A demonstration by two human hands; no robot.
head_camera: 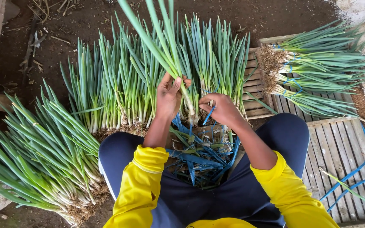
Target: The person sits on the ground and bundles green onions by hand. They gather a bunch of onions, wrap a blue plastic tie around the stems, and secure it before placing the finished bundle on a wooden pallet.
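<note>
From the head view, the left hand (168, 96) has its fingers clamped round one upright bunch of spring onions (165, 46) at centre. The right hand (221, 109) pinches one blue tie strip (208, 116) beside it. Four tied bundles (313, 69) lie far right on a wooden pallet (339, 147); loose blue strips (201, 162) sit between the knees.

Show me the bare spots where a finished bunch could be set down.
Bare slats of the wooden pallet lie right of the right knee, below the tied bunches, crossed only by blue strips. Dark soil lies bare beyond the loose onions. Crowded: the lap's strip pile, and the left heap.
</note>
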